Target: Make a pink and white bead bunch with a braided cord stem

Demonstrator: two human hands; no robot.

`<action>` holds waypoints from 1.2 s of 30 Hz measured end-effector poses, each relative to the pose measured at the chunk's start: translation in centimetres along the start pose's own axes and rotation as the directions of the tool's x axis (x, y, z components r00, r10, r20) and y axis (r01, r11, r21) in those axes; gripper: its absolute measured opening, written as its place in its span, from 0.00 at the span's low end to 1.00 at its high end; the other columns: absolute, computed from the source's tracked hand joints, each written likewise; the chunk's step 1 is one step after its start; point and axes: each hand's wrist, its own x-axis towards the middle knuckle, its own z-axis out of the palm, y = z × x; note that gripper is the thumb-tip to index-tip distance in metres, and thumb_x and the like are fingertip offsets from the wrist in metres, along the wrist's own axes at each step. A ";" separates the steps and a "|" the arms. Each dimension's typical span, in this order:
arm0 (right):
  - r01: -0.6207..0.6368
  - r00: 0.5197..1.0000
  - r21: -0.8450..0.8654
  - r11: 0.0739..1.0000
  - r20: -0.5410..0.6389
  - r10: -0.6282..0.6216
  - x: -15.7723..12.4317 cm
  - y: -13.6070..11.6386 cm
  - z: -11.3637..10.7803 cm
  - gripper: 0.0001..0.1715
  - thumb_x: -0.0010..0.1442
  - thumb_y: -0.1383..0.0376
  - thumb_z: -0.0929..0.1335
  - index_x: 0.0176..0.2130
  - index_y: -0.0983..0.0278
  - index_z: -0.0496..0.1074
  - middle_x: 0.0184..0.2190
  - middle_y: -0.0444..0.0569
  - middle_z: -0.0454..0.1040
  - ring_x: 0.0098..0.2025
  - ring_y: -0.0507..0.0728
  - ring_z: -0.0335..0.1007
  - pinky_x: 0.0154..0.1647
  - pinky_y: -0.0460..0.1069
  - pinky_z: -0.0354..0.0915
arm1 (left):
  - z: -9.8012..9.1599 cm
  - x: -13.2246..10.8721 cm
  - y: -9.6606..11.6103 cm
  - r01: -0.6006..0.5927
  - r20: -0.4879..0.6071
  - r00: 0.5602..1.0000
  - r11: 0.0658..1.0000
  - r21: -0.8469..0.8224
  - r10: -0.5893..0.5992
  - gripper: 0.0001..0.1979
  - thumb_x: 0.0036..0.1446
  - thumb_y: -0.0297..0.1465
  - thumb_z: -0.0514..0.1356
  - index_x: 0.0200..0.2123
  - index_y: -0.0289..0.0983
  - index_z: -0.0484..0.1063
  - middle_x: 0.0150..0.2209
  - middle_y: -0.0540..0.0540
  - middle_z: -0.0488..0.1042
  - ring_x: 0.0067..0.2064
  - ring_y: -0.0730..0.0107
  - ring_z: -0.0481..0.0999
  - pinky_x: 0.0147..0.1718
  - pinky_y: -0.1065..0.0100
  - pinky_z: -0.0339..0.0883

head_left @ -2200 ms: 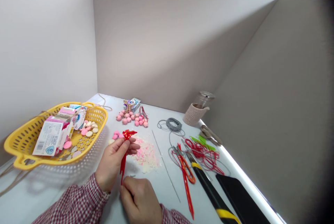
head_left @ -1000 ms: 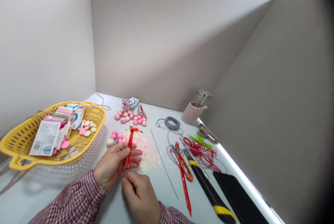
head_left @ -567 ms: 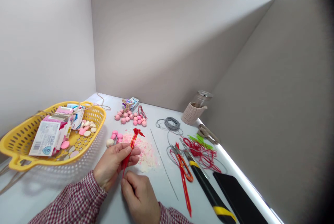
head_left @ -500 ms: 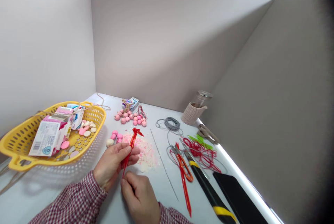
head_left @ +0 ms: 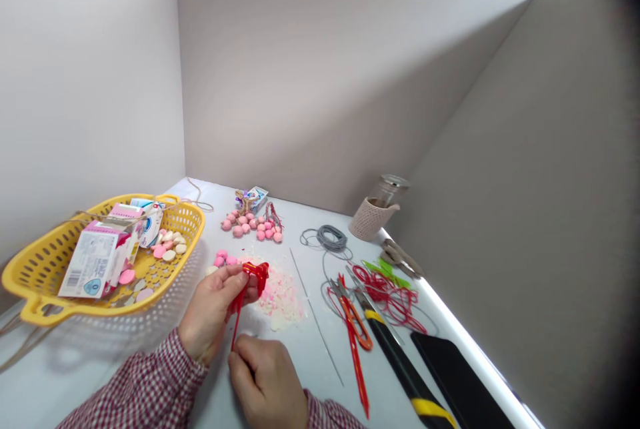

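red ribbon (head_left: 256, 274) in left hand (head_left: 213, 305), right hand (head_left: 267, 379) below, basket (head_left: 193, 222) near

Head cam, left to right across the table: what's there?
Yellow plastic basket → left hand → red ribbon bow → pink-white flakes → thin metal rod → grey cord coil → orange-handled snips → black-and-yellow utility knife

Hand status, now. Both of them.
Left hand: closed, holding the red ribbon.
Right hand: fingers pinched together at the ribbon's lower end; cannot tell whether it grips it.
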 end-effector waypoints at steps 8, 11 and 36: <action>0.058 0.998 -0.066 0.996 0.037 -0.056 0.0 0.2 0.1 0.12 0.51 0.70 0.59 0.18 0.64 0.57 0.14 0.42 0.59 0.17 0.49 0.54 0.19 0.46 0.42 | 0.0 0.0 0.3 -0.049 -0.034 0.998 0.997 -0.052 0.047 0.18 0.35 0.30 0.70 0.33 0.32 0.71 0.27 0.48 0.76 0.29 0.73 0.75 0.34 0.72 0.68; 0.066 0.997 -0.075 0.995 0.048 -0.063 -0.1 0.2 0.2 0.12 0.51 0.70 0.59 0.18 0.64 0.57 0.14 0.42 0.59 0.17 0.48 0.53 0.20 0.46 0.42 | -0.3 0.1 0.2 -0.066 -0.044 0.997 0.997 -0.048 0.063 0.17 0.39 0.28 0.69 0.35 0.33 0.71 0.27 0.50 0.75 0.28 0.76 0.73 0.32 0.74 0.67; 0.038 0.989 0.314 0.949 -0.148 0.010 0.1 0.6 -2.0 0.15 0.58 0.66 0.58 0.20 0.63 0.56 0.16 0.40 0.56 0.19 0.48 0.54 0.21 0.44 0.51 | -0.4 -0.1 -0.1 0.196 0.142 0.972 0.979 -0.048 -0.187 0.07 0.45 0.28 0.65 0.26 0.33 0.69 0.29 0.43 0.77 0.27 0.71 0.76 0.31 0.70 0.69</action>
